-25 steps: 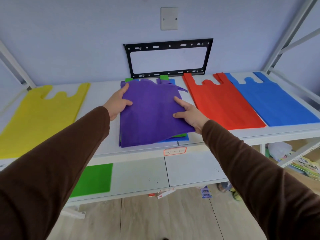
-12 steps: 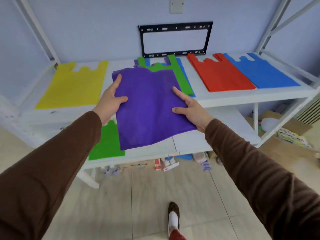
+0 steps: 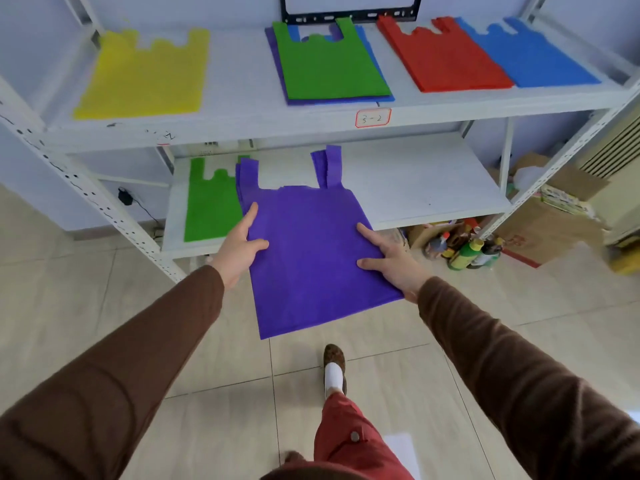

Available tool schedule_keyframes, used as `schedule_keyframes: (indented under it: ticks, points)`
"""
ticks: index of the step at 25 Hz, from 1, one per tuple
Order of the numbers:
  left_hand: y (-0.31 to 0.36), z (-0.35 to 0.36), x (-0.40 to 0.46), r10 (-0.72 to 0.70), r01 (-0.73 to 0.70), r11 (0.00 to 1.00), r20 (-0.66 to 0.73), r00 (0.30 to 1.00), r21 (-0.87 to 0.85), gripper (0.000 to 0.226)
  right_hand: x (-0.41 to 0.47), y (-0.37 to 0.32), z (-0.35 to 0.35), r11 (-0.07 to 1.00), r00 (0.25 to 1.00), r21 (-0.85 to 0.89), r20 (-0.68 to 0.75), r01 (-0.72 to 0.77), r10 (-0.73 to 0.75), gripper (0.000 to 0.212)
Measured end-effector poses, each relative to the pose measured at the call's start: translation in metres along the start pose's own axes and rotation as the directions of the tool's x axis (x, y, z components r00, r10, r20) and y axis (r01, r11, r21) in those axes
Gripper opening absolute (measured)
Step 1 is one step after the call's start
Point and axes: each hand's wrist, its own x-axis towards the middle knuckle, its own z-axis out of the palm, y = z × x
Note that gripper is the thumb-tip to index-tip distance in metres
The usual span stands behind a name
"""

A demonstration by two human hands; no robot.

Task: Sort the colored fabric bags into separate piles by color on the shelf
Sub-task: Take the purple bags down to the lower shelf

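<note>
A purple fabric bag (image 3: 311,251) hangs flat between my hands, its handles reaching over the lower shelf (image 3: 415,188). My left hand (image 3: 239,247) pinches its left edge and my right hand (image 3: 391,258) pinches its right edge, thumbs on top. A green bag (image 3: 207,206) lies on the lower shelf at the left. On the upper shelf (image 3: 242,109) lie a yellow pile (image 3: 145,74), a mixed stack with a green bag (image 3: 329,60) on top of blue and purple ones, a red pile (image 3: 443,57) and a blue pile (image 3: 533,53).
White metal shelf posts (image 3: 86,192) slant at both sides. Bottles (image 3: 467,251) and cardboard boxes (image 3: 540,223) sit on the floor at the right under the shelf. My foot (image 3: 334,368) is on the tiled floor below the bag.
Both hands lifted the purple bag off the mixed stack on the upper shelf and brought it down to the lower shelf. A green bag now tops the stack.
</note>
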Motion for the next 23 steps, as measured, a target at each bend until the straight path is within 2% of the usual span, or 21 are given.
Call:
schedule_keyframes:
  ticks: [4, 10, 12, 15, 17, 20, 21, 23]
  points:
    - [-0.022, 0.016, 0.034, -0.111, 0.111, 0.994, 0.03, 0.993, -0.001, 0.083, 0.029, 0.024, -0.015, 0.995, 0.997, -0.075, -0.053, -0.068, 0.064, 0.067]
    - [-0.025, 0.035, 0.148, -0.158, 0.157, 0.984, 0.013, 0.987, 0.081, 0.083, 0.13, 0.029, -0.056, 0.989, 0.987, -0.054, -0.093, -0.138, 0.133, 0.064]
    - [-0.017, 0.038, 0.2, -0.144, 0.144, 0.987, -0.001, 0.99, 0.074, 0.083, 0.18, 0.015, -0.071, 0.995, 0.993, -0.033, -0.074, -0.097, 0.094, 0.065]
    - [0.003, 0.031, 0.293, -0.046, 0.054, 0.992, -0.076, 0.996, 0.112, 0.077, 0.269, -0.022, -0.087, 0.998, 0.998, -0.053, -0.062, 0.023, -0.027, 0.066]
    - [0.013, 0.014, 0.355, 0.001, 0.027, 0.989, -0.192, 0.981, 0.146, 0.057, 0.327, -0.042, -0.093, 0.989, 0.987, -0.053, -0.08, 0.136, -0.14, 0.066]
    - [0.0, -0.013, 0.426, -0.027, 0.05, 0.996, -0.278, 0.96, 0.078, 0.025, 0.402, -0.037, -0.095, 0.96, 0.956, -0.061, -0.092, 0.274, -0.279, 0.065]
    - [-0.012, -0.019, 0.442, 0.026, 0.001, 0.995, -0.276, 0.961, 0.097, 0.026, 0.421, -0.024, -0.093, 0.958, 0.955, -0.04, -0.078, 0.285, -0.288, 0.068]
    - [-0.056, -0.024, 0.472, 0.092, -0.064, 0.988, -0.208, 0.974, 0.139, 0.055, 0.457, 0.018, -0.086, 0.973, 0.971, -0.016, -0.052, 0.231, -0.232, 0.072]
